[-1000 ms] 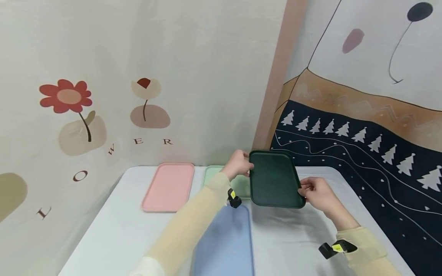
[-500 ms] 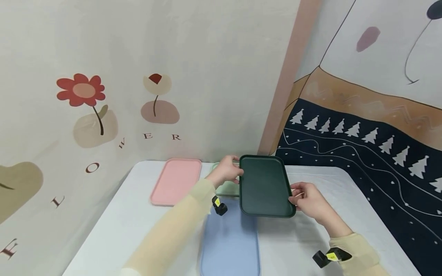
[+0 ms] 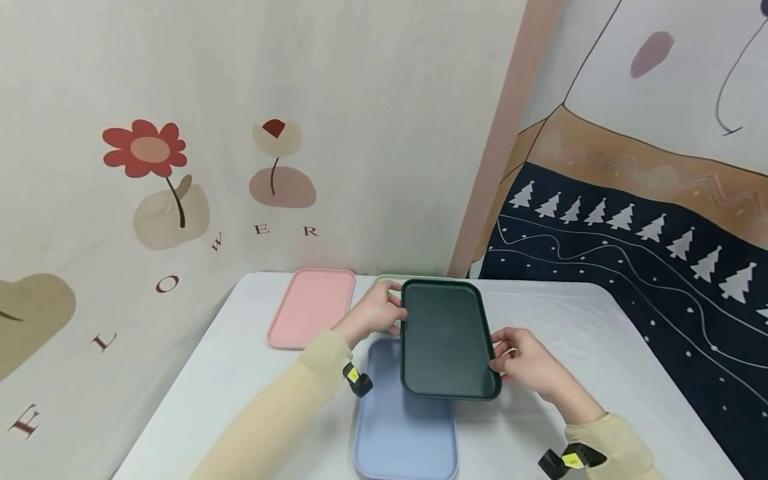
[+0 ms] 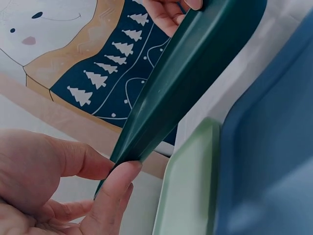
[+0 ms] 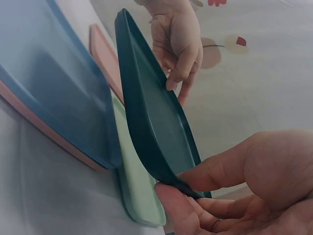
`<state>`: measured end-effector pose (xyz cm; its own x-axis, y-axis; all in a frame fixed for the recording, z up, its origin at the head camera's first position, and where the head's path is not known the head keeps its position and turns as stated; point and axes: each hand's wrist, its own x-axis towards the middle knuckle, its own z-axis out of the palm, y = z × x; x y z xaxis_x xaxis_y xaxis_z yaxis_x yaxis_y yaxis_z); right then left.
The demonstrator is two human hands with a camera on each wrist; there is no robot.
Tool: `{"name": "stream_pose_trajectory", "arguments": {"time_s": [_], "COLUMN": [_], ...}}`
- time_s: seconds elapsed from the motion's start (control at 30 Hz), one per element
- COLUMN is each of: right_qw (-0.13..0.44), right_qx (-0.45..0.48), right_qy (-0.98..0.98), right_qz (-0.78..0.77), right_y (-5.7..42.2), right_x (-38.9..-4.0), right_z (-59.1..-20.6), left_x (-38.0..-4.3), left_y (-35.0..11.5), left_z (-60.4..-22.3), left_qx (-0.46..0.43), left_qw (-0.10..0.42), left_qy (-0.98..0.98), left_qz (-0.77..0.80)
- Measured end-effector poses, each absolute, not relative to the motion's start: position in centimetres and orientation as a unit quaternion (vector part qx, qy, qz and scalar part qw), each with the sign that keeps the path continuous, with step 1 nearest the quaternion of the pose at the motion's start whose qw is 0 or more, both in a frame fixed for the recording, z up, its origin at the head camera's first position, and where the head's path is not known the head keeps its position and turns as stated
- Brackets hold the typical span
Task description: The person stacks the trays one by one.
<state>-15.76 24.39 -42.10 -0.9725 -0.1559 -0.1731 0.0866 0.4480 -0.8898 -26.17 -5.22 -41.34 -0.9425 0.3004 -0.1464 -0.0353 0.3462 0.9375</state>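
Head view, main piece: dark green rectangular tray [image 3: 447, 340] with rounded corners and a raised rim, material not certain; held between the two hands' fingers above the table, its shadow falling below.
Head view, left hand: the person's left hand [image 3: 373, 309], cream sleeve [image 3: 270, 407], fingers on the tray's left rim.
Head view, right hand: the person's right hand [image 3: 529, 361], thumb and fingers on the right rim, toward the near corner.
Head view, blue piece: light blue rectangular tray [image 3: 402, 437] with rounded corners, lying on the near side of the left fingers, partly behind the dark green tray.
Head view, pink piece: pale pink rectangular tray [image 3: 315, 307], lying to the left of the left fingers, apart from them.
Head view, support: white-covered table [image 3: 204, 380], beneath all the fingers.
Left wrist view, grip: left thumb and fingers pinch the dark green rim; right fingers at its far end.
Left wrist view, neighbours: pale green rounded tray [image 4: 188, 181] just right of the left fingers in this view; blue tray farther right.
Right wrist view, grip: right thumb and fingers pinch the dark green tray near one corner; left fingers on the rim beyond.
Right wrist view, neighbours: pale green tray left of the right fingers; blue tray farther up and left, a pink edge [image 5: 78, 152] directly beneath it.
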Motion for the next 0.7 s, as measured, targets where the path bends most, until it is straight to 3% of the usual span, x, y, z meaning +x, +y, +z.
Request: {"name": "stream_pose_trajectory", "arguments": {"time_s": [0.7], "right_qw": [0.161], "right_qx": [-0.071], "right_qy": [0.806], "right_qz": [-0.565], "right_y": [21.7], "right_x": [-12.9], "right_z": [-44.3], "left_x": [-22.6], "left_y": [-8.9], "left_z": [-43.6], "left_qx": [0.082], "left_qw": [0.15], "left_qy": [0.825], "left_qz": [0.538]}}
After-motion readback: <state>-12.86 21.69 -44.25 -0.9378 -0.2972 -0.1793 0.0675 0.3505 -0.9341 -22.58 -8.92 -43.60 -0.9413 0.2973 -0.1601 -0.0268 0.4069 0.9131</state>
